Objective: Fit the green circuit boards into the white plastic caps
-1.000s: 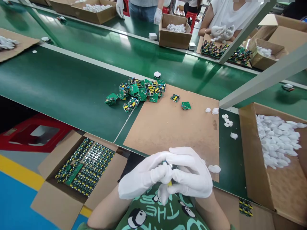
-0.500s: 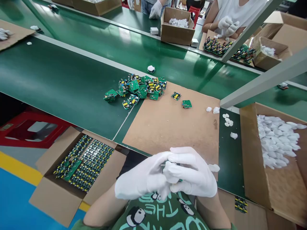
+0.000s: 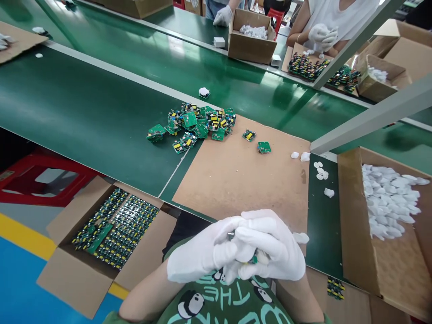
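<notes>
Both of my hands wear white gloves and meet close to my chest, at the near edge of the cardboard sheet (image 3: 243, 175). Between the fingers is a small circuit board (image 3: 254, 259), of which only a green edge and bits of parts show. A white piece (image 3: 245, 254) lies against it, mostly covered by the fingers. My left hand (image 3: 205, 252) is closed on the board from the left. My right hand (image 3: 275, 247) curls over it from the right. Beyond them, a pile of green circuit boards (image 3: 200, 123) lies at the sheet's far left corner.
On the right stands a carton (image 3: 357, 216) of white pieces. An open box (image 3: 145, 252) at lower left holds rows of boards. A grey post (image 3: 364, 114) slants across the right. Behind the conveyor belt (image 3: 135, 63), co-workers' gloved hands (image 3: 322, 37) are at a bench.
The board with a white piece on the belt has moved left. My hands stay together, fingers slightly shifted, and a little more of the held board shows.
</notes>
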The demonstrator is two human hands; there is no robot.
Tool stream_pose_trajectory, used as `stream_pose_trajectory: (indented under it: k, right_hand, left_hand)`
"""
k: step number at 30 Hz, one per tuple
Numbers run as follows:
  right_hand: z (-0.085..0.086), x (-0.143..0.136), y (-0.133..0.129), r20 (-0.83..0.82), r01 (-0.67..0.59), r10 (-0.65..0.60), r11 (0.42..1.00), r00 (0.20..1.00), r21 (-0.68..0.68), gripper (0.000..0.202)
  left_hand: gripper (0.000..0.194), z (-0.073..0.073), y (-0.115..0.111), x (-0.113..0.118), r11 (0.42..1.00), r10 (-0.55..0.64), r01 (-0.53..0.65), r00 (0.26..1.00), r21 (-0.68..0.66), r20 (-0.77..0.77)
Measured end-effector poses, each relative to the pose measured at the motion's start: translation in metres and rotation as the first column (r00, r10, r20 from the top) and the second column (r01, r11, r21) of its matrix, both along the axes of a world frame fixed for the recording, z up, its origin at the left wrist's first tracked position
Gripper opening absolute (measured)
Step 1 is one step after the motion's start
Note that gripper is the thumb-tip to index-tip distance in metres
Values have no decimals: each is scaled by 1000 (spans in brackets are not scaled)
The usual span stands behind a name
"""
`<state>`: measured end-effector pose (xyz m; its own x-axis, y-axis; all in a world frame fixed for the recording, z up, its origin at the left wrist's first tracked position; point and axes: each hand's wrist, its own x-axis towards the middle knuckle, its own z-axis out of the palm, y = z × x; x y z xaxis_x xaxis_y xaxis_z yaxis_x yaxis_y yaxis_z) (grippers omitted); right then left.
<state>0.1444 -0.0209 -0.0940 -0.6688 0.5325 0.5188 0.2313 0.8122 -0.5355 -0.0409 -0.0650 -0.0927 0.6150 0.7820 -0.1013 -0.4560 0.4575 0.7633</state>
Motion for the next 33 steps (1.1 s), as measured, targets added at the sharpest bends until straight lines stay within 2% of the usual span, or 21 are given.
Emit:
stream_pose_trajectory:
  k: [3,5,8,12,16,19,22,25,27,31,33]
  right_hand:
    - [2,-4,1,74,31,-34,998,997,48,43]
    - [2,-9,2,98,9,-17,996,995,86,43]
    - [-1,-15,2,9,3,-4,994,1000,105,41]
    - [-2,-19,-4,-165,48,-34,996,986,81,30]
    - [0,-19,-6,-153,53,-34,991,988,119,19]
    - [-4,-17,-5,-173,17,-4,997,985,77,20]
    - [-13,-16,-5,-209,28,-14,998,978,62,22]
    - [-19,-17,-8,-187,21,-7,997,982,73,39]
    - [-19,-17,-8,-186,28,-15,997,982,68,50]
    - [-15,-14,-9,-118,-33,40,997,992,65,41]
    - [-16,-11,-12,3,-56,56,996,998,66,43]
  left_hand:
    - [41,3,0,1,996,88,-85,992,40,-92]
    - [32,7,1,0,986,149,-132,972,100,-182]
    - [30,8,0,-2,985,159,-137,957,103,-244]
    - [44,-2,-5,-4,998,61,-61,990,2,-130]
    - [44,-10,-11,-1,984,137,-139,990,-112,-27]
    - [40,-8,-12,4,970,189,-197,980,-144,-62]
    - [39,-3,-13,9,961,241,-255,961,-107,-134]
    - [39,2,-14,10,952,272,-294,939,-79,-211]
    - [38,5,-14,7,958,254,-277,938,-70,-238]
    - [45,4,-16,-3,989,131,-141,973,-37,-191]
    - [46,3,-16,-6,997,74,-77,981,-10,-179]
